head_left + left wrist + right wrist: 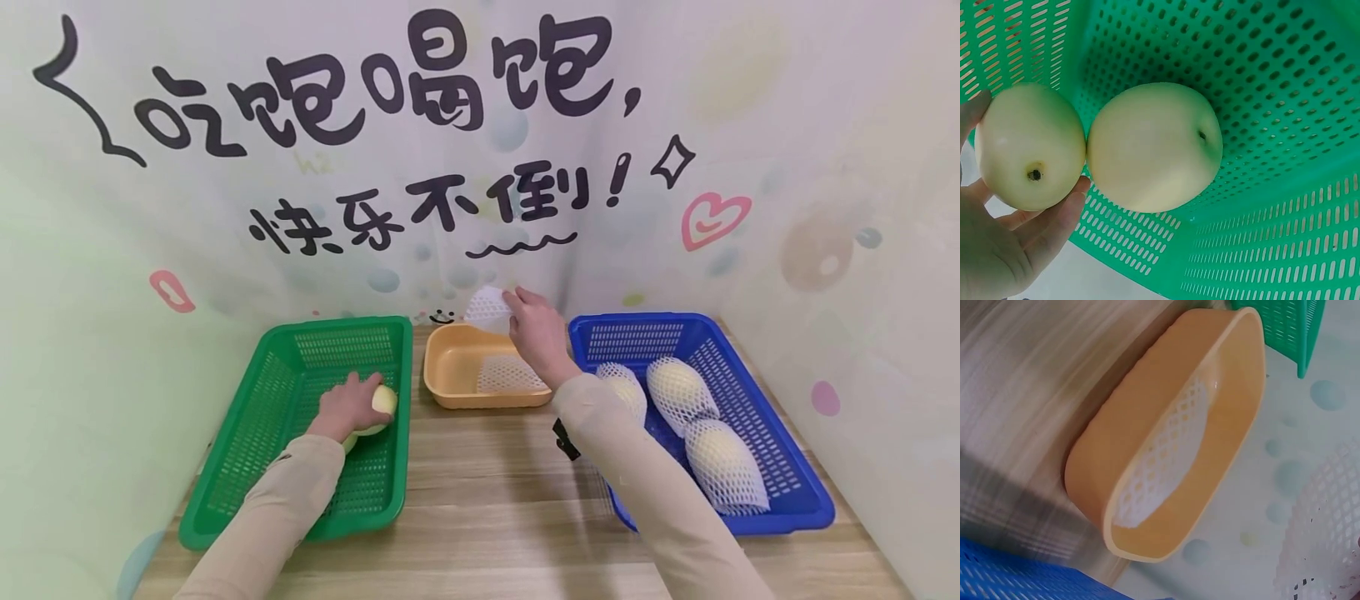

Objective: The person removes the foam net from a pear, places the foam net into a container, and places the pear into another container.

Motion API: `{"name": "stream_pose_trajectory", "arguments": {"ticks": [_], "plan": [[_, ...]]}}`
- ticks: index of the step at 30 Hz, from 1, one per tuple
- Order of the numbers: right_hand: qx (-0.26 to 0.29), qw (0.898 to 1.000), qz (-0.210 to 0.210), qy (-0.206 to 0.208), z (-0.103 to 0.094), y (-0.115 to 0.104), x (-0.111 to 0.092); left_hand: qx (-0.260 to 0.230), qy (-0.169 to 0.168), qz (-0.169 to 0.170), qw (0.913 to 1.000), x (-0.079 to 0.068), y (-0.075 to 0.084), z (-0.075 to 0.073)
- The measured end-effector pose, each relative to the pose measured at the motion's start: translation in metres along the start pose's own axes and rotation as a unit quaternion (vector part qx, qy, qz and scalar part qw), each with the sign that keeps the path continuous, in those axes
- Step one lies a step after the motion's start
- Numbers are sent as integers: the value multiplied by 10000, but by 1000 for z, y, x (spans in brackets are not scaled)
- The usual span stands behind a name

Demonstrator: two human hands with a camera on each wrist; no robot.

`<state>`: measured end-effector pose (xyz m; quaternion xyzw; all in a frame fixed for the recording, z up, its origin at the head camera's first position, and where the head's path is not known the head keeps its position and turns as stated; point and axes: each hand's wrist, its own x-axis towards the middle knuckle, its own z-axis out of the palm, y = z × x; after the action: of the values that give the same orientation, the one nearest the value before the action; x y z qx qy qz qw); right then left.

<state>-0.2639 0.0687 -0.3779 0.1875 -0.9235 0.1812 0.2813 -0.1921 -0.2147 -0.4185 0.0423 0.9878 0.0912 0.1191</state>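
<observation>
Inside the green basket point(273, 400), my left hand point(348, 406) grips a pale yellow pear point(1029, 144), fingers curled round its side. A second pear point(1154, 147) lies right beside it on the basket's mesh. My right hand point(536, 329) pinches a white foam net sleeve point(487, 308) between thumb and fingers, raised above the back of the orange tub point(442, 396). In the right wrist view, part of that raised sleeve point(1322, 531) shows at the right edge. Another foam net point(1166, 462) lies flat within the tub.
To the right stands a blue basket point(798, 517) with several net-wrapped pears point(723, 462). A small black object point(566, 439) shows by its left side, partly behind the right sleeve. A printed white curtain point(480, 167) hangs behind the wooden table point(480, 500).
</observation>
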Motion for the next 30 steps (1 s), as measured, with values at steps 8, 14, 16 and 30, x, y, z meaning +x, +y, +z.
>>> {"name": "stream_pose_trajectory", "arguments": {"ticks": [8, 14, 16, 30], "plan": [[-80, 9999, -75, 75, 21, 0, -9, 73, -161, 55, 9998, -3, 1, 2], [-404, 9991, -107, -59, 34, 1, -15, 50, -286, 65, 9996, -3, 1, 5], [-541, 9984, -169, -10, 39, 2, -18, 67, -345, 65, 9994, -4, 0, 6], [-884, 9893, 30, -1164, 68, 3, -45, 171, -786, 67, 9967, -4, 2, 11]]}}
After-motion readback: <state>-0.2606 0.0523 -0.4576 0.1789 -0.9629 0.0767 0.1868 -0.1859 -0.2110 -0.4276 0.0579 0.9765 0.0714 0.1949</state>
